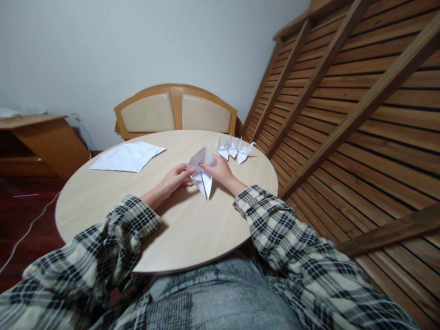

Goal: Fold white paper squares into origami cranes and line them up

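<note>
Between both hands point(197, 176) — folded paper point(202, 172) (white)

round light-wood table point(192, 229): stack of white paper sheets point(128, 156) far left, three folded paper cranes point(235, 149) far right edge, half-folded white paper point(202, 172) mid-table.
</note>
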Demonstrator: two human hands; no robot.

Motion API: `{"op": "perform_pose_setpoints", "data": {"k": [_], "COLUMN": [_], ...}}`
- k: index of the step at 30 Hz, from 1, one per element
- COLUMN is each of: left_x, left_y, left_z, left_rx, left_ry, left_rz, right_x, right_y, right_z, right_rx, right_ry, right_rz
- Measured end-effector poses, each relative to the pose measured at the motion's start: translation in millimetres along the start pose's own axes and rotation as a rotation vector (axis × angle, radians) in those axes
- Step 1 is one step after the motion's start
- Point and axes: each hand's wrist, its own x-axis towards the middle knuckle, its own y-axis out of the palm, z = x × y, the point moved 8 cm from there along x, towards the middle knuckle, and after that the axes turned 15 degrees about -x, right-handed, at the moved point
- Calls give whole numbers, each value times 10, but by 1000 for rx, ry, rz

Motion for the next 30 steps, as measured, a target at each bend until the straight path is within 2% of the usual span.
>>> {"op": "perform_pose_setpoints", "data": {"k": [6,10,18,24,30], "left_x": [-24,-54,-121,-198,-293], "left_y": [-73,-94,-36,-46,-179], "left_z": [-209,-315,-419,-408,-340], "left_rx": [575,823,1075,1077,1136], "left_ry": [205,240,259,263,309], "left_rz": [-90,-110,-94,-70,5], "right_x": [-16,-35,-99,-110,-74], "right_y": [81,103,162,187,212], "right_z": [62,96,99,-31,-206], "right_rx": [-52,-41,-24,-29,-18], "right_ry": [-89,-110,-118,-99,-30], "right_rz": [58,60,81,49,84]}}
